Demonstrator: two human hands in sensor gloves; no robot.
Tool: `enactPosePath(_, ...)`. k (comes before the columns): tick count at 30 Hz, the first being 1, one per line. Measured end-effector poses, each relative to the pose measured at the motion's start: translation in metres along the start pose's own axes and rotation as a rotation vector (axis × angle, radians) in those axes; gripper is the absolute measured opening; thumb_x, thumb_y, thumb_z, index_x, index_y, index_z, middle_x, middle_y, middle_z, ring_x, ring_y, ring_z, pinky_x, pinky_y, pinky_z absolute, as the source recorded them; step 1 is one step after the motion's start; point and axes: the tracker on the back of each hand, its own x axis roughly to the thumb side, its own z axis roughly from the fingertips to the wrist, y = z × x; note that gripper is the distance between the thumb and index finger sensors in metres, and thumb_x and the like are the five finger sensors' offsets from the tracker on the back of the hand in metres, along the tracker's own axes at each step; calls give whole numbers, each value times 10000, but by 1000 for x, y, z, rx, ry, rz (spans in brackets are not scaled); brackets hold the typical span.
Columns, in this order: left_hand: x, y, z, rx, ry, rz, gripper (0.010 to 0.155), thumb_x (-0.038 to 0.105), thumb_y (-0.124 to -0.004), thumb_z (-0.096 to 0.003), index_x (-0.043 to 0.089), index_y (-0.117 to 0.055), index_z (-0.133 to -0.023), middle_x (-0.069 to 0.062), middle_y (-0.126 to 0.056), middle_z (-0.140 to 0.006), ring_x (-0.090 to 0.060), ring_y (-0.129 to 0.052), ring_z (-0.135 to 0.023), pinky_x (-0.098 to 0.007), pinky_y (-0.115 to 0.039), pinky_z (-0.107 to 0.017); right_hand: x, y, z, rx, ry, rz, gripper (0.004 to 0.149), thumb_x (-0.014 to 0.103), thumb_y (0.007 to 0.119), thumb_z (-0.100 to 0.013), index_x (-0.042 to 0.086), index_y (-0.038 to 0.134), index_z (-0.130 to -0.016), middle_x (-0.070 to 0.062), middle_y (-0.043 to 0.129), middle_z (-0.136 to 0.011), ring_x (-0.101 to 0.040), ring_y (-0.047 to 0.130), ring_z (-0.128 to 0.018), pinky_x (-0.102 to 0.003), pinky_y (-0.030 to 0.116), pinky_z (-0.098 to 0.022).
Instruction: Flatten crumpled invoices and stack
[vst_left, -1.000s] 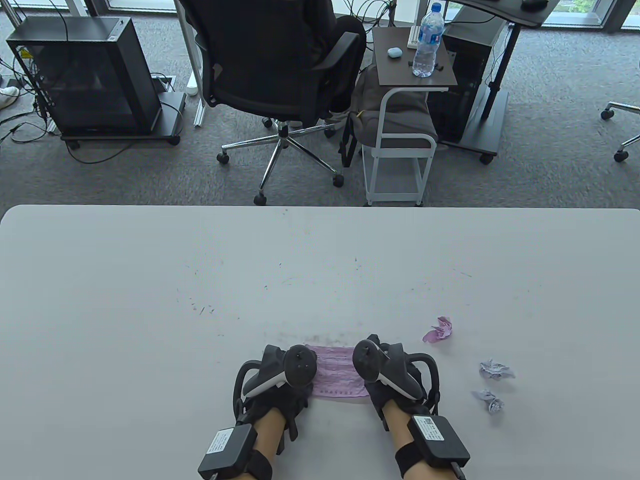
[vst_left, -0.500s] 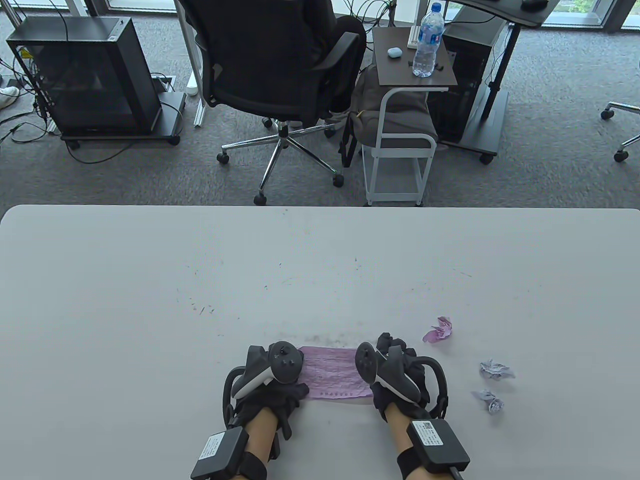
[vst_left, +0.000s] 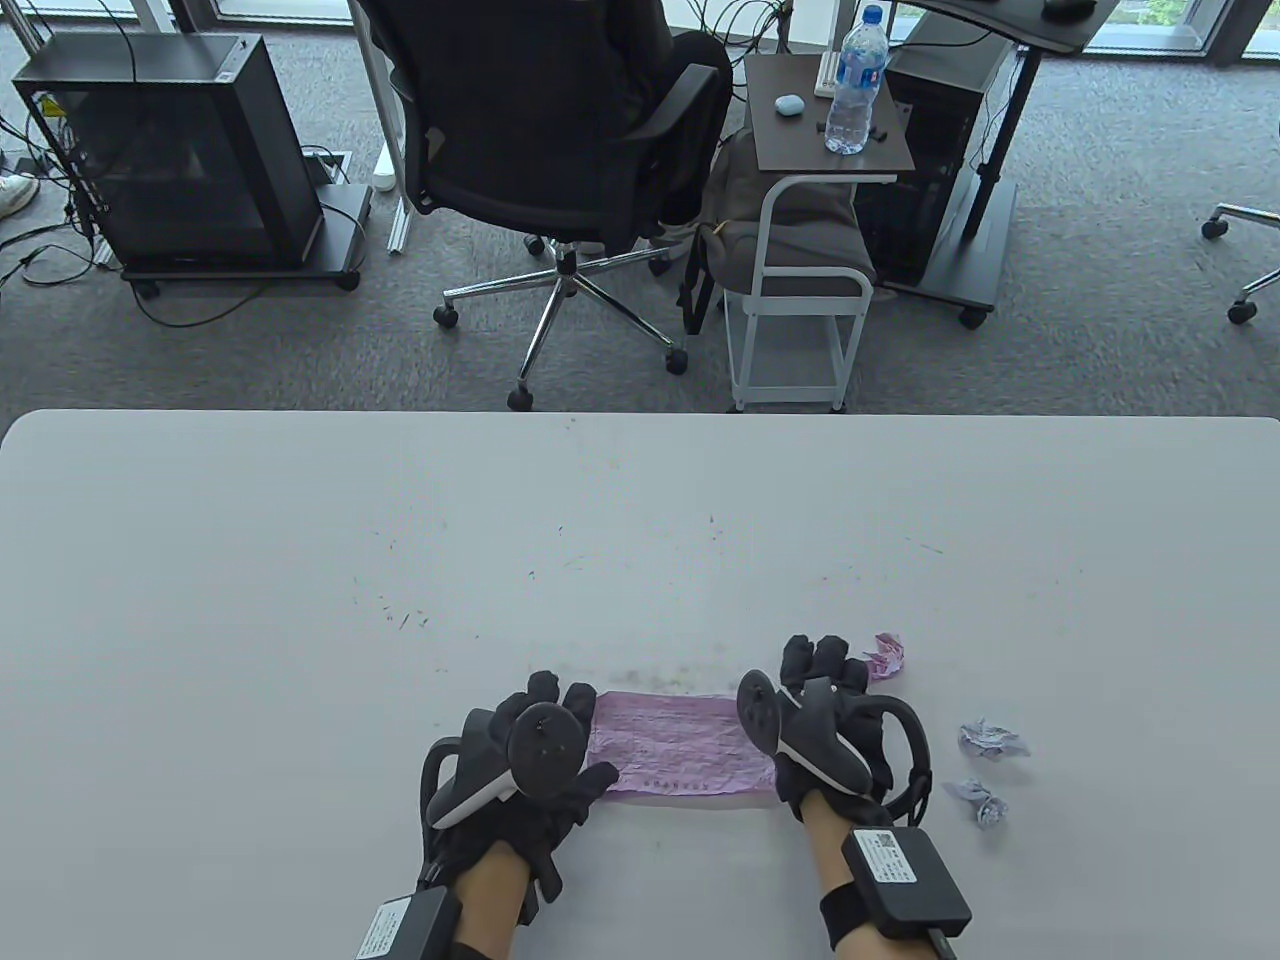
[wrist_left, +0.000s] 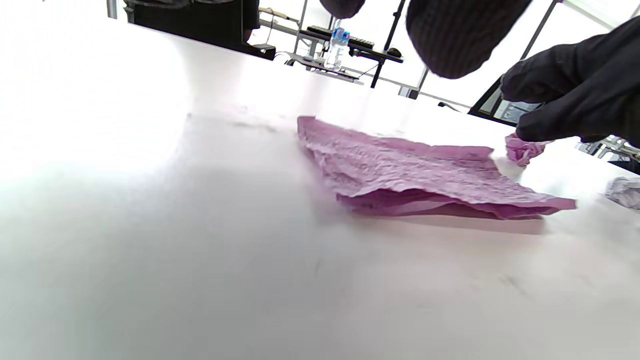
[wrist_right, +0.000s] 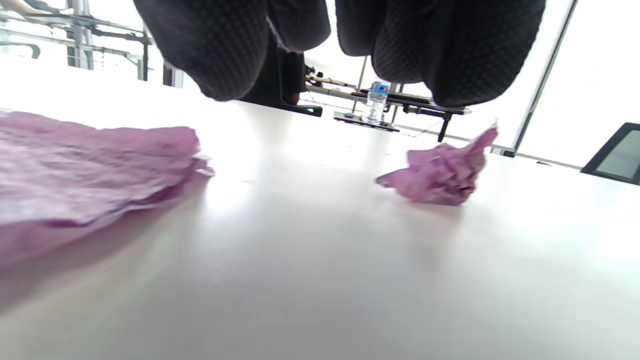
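A pink invoice (vst_left: 680, 745), smoothed out but still wrinkled, lies near the table's front edge between my two hands. Its near edge lifts slightly off the table in the left wrist view (wrist_left: 415, 175). My left hand (vst_left: 545, 715) lies just beyond the sheet's left end with its fingers extended and holds nothing. My right hand (vst_left: 820, 670) is beyond the right end, fingers extended over bare table and hanging clear of the surface in its wrist view (wrist_right: 215, 45). A crumpled pink invoice (vst_left: 885, 655) (wrist_right: 440, 175) sits just right of my right fingertips.
Two crumpled white invoices (vst_left: 990, 740) (vst_left: 980, 800) lie to the right of my right hand. The grey table (vst_left: 640, 540) stretches wide to the left and far side. An office chair (vst_left: 560, 150) and a side cart (vst_left: 800, 250) stand beyond the far edge.
Both hands slid outward from the middle of the pink sheet, left hand leftward, right hand rightward and forward. They uncovered its full length and now lie off its ends.
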Motion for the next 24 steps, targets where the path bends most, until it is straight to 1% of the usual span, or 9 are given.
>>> enactPosePath(4, 22, 8, 32, 68, -42, 0, 766, 488, -720, -587, 103, -369, -1148, -246, -158, -1111, -567, -223, -1022, -694, -421, -674, -27, 1, -8, 44, 77, -54, 657, 366, 785, -527, 140, 450, -1045, -375, 411, -1046, -543, 651, -842, -537, 784, -507)
enactPosePath(7, 33, 8, 50, 141, -60, -49, 763, 505, -710, -587, 103, -385, -1148, -239, -171, -1117, -561, -222, -1033, -710, -412, -671, -38, 8, -18, 98, 123, -104, 657, 375, 782, -532, 162, 444, -1053, -400, 367, -1050, -583, 627, -845, -544, 770, -521)
enactPosePath(10, 29, 4, 54, 150, -49, -101, 760, 505, -709, -586, 94, -397, -1145, -243, -193, -1117, -564, -244, -1030, -713, -417, -664, -42, 14, -28, 131, 149, -124, 647, 374, 775, -537, 174, 446, -1056, -417, 328, -1052, -604, 611, -847, -550, 765, -525)
enactPosePath(12, 24, 0, 54, 118, -37, -54, 754, 499, -710, -586, 88, -409, -1143, -250, -205, -1115, -573, -256, -1024, -713, -418, -662, -44, 19, -34, 148, 177, -148, 638, 368, 775, -538, 170, 457, -1054, -427, 319, -1048, -613, 609, -847, -562, 781, -507)
enactPosePath(15, 21, -1, 53, 117, -41, -37, 749, 496, -709, -585, 87, -416, -1141, -248, -218, -1116, -572, -271, -1023, -709, -427, -663, -46, 27, -41, 186, 198, -173, 611, 342, 770, -542, 165, 480, -1050, -441, 333, -1038, -615, 630, -834, -555, 787, -503)
enactPosePath(16, 21, 0, 53, 123, -46, -28, 750, 495, -709, -586, 84, -416, -1141, -249, -221, -1116, -573, -276, -1022, -708, -429, -664, -46, 30, -43, 198, 199, -168, 594, 327, 769, -542, 156, 501, -1043, -442, 348, -1036, -604, 659, -823, -543, 794, -499)
enactPosePath(18, 20, 1, 54, 138, -54, 14, 747, 487, -717, -583, 91, -418, -1141, -248, -227, -1117, -571, -285, -1023, -708, -431, -665, -42, 36, -45, 226, 154, -146, 511, 287, 774, -536, 124, 621, -996, -414, 520, -1011, -529, 773, -785, -502, 830, -476)
enactPosePath(22, 18, 1, 53, 128, -62, 33, 739, 480, -718, -584, 91, -424, -1139, -251, -235, -1115, -575, -301, -1017, -699, -447, -665, -30, 38, -39, 126, 81, 35, 425, 234, 835, -492, 108, 757, -891, -322, 708, -928, -405, 904, -671, -407, 886, -445)
enactPosePath(24, 16, 0, 52, 120, -55, 51, 735, 476, -717, -585, 87, -429, -1139, -254, -240, -1114, -578, -310, -1014, -690, -460, -666, -27, 35, -36, 110, 67, 58, 380, 222, 859, -478, 117, 809, -840, -291, 776, -889, -371, 951, -624, -377, 912, -419)
